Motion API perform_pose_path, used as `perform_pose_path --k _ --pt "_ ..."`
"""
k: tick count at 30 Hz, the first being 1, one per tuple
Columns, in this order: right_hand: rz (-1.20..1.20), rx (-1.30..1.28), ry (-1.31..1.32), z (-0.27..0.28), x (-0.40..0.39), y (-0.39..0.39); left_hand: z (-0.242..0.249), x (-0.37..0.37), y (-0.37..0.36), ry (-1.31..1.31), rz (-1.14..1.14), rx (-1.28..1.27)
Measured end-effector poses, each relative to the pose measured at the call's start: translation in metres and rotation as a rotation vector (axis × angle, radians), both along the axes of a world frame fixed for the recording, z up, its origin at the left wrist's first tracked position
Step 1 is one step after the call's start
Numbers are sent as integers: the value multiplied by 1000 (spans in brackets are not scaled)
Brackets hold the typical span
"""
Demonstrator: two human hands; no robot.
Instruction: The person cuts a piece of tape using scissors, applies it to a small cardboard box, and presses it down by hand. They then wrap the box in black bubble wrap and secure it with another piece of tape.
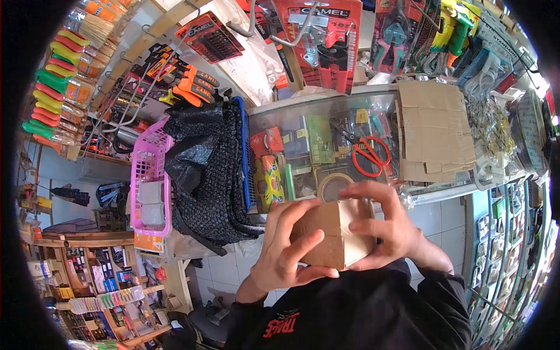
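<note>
A person's left hand (280, 249) and right hand (388, 227) are gripping a small cardboard box (322, 234) between them, fingers partly spread and curling about its sides, at the glass worktop's (446, 191) near edge. Beyond, red-handled scissors (380, 164) are showing near a roll of tape (321, 185); a cardboard sheet (434, 131) is lying to the right.

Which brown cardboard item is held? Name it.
The brown cardboard box, between left hand and right hand; the larger brown cardboard piece lies on the glass counter.
</note>
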State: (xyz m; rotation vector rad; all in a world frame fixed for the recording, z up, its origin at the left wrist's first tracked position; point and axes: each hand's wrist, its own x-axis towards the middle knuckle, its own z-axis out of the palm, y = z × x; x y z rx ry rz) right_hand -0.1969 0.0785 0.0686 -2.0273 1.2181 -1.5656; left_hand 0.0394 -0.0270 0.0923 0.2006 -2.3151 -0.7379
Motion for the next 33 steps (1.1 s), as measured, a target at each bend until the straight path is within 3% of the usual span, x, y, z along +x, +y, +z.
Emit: perform_pose_path --k 3,6,24,27,33 --pt "-21 -55 131 -2 0 11 1 3 3 -84 -40 -43" --pt "-36 -129 100 -9 4 14 5 2 8 -159 -27 -47" --pt "-38 -275 59 -5 8 30 0 5 28 -11 -37 -29" --pt "-52 -312 54 -6 11 32 17 7 32 -134 -14 -97" --pt "-87 -393 58 -5 14 33 18 7 36 -103 -11 -90"
